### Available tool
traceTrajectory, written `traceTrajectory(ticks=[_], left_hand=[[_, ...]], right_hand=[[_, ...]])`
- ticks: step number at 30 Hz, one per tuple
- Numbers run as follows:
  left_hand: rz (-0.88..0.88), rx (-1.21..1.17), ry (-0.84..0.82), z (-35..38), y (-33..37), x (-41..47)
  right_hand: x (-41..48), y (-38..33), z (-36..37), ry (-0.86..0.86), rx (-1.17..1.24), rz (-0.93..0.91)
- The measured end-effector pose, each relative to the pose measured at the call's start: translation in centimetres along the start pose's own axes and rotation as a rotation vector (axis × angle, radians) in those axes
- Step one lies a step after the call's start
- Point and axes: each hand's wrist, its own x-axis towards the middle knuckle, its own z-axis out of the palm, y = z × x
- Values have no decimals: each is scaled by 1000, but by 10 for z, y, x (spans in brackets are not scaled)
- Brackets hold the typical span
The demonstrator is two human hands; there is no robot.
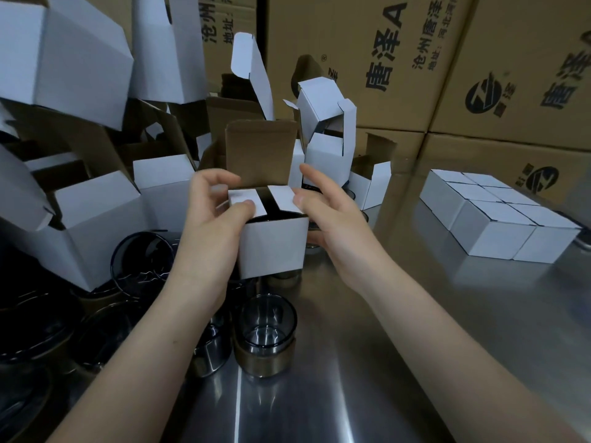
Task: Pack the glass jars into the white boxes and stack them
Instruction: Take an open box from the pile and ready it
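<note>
You have two hands at work on one white box (pixel 271 247), which sits at the middle of the view over the steel table (pixel 415 330), just beyond the nearest jar; whether its bottom touches the table cannot be told. Your left hand (pixel 211 215) grips its left side with the thumb pressing the left side flap down. Your right hand (pixel 326 212) grips the right side, thumb on the right flap, fingers curled behind the box and the forefinger stretched upward. One smoky glass jar (pixel 267 330) stands clear in front of you, mouth up, with a brownish band round its base. A second jar (pixel 211 353) stands just beside it, partly hidden by your left forearm. At least three more jars (pixel 140 260) crowd the dim left edge, too dark to count for certain. To your right, well apart, lies a single-layer block of closed boxes (pixel 499 219), two across, on which about eight tops can be counted. Behind and to the left rises a heap of open boxes (pixel 83 55), a dozen or so, tilted every way with their flaps loose. At least four printed brown cartons (pixel 511 75) are stacked along the back. The box you hold is white outside and brown card inside. Its lid flap stands upright at the back, and its two small side flaps are folded nearly flat. A dark gap lies between them, and what is in it is too dim to make out.
</note>
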Motion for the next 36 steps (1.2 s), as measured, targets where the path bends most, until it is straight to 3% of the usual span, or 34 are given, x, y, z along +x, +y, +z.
traceTrajectory(ticks=[8, 21, 27, 31, 36], left_hand=[[95, -60, -78, -2, -1, 2], [-28, -77, -57, -1, -1, 2], [-138, -129, 55, 3, 4, 3], [-244, -111, -8, 0, 8, 2], [-106, 48, -165, -4, 2, -1]], right_hand=[[3, 3, -3, -79, -26, -97], [-1, 5, 1, 3, -114, -103], [-4, 10, 0, -3, -167, -108], [-4, 11, -5, -73, -63, -110], [-7, 17, -17, -208, 19, -114]])
